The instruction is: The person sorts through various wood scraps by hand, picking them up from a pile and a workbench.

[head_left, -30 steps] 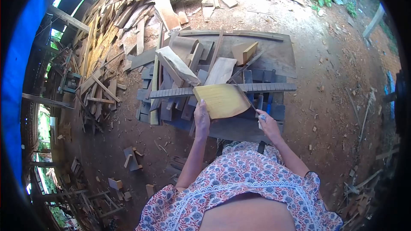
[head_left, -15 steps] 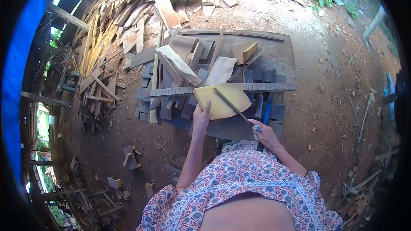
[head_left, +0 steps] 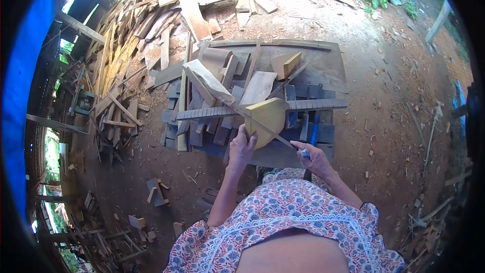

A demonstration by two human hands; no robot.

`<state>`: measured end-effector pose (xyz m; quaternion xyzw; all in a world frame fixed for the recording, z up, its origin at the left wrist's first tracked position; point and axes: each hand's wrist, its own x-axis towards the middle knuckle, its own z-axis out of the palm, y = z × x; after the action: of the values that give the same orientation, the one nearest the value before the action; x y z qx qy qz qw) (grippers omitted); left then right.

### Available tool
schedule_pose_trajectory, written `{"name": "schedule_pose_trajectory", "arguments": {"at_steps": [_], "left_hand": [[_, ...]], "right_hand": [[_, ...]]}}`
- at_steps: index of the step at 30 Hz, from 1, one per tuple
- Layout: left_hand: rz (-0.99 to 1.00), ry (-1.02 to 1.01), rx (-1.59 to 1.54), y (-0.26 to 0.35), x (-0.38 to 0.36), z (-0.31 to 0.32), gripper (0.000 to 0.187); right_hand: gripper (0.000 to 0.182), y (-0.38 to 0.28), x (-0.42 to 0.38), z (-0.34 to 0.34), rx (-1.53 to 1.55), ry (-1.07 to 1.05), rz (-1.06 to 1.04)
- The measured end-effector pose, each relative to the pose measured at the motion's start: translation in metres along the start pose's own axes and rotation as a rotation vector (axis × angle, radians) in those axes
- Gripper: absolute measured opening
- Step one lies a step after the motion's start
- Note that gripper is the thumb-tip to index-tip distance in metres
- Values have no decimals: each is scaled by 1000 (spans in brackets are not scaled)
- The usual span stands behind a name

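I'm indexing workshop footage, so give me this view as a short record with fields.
Left hand: grips yellow wood piece
Right hand: holds long thin tool
Tool position: slanting across the wood piece
Crosswise on bench: dark notched strip
Right of wood piece: blue-handled tool
Ground beyond, left: heaped wood scraps

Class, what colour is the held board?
The held board is yellow, seen best in the head view.
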<state>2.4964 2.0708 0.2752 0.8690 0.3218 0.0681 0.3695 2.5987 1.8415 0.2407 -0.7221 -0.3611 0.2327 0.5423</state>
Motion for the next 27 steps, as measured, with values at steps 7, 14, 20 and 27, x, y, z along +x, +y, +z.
{"name": "schedule_pose_trajectory", "arguments": {"at_steps": [7,14,20,27], "left_hand": [[5,-13,-41,-1,-10,-2,35],[-24,-39,-20,3,-13,-3,37],[1,-45,-16,3,-13,-3,36],[64,-92,48,24,-7,-35,33]], "right_hand": [[33,-41,-6,-17,-6,3,47],[37,9,-15,-42,-80,91,482],[40,2,-18,-25,-49,53,57],[39,66,-43,-41,60,158,524]]}}
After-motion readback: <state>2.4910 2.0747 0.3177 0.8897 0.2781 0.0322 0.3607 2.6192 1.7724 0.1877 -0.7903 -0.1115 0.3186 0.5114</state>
